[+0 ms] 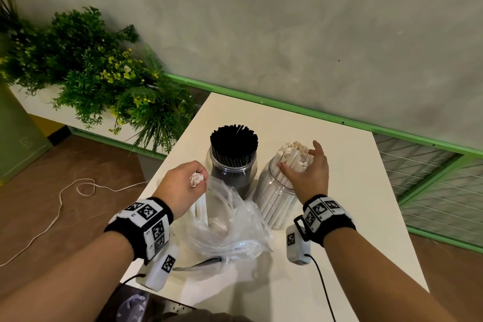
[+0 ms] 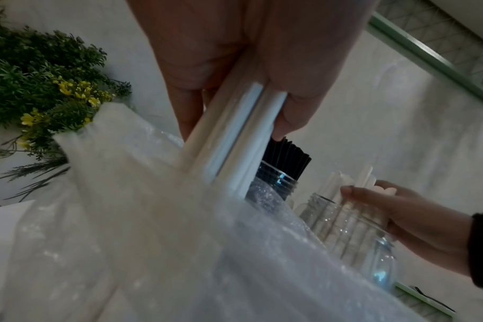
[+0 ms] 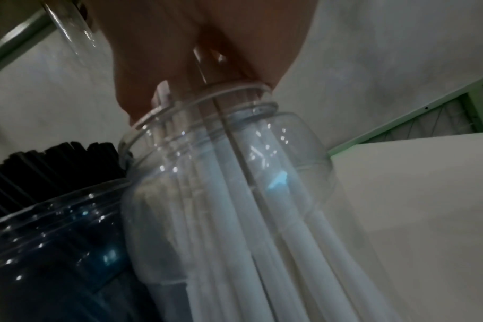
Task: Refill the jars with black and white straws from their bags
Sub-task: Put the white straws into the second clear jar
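Nearest me, the clear bag [image 1: 230, 227] is lying crumpled just in front of the white-straw jar [image 1: 274, 198]. My left hand [image 1: 183, 185] is gripping a small bunch of white straws [image 1: 196, 180] above the bag, left of that jar. My right hand [image 1: 308, 172] is spreading relaxed fingers against the straws sticking out of the jar's mouth. The black-straw jar [image 1: 232, 165] is standing touching it on its left. Bare table [image 1: 352, 191] is stretching right of the jar to the edge.

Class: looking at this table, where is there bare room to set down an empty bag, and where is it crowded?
Bare: table right of the white-straw jar, and the strip behind both jars. Crowded: near-left, where the bags pile against the black-straw jar.
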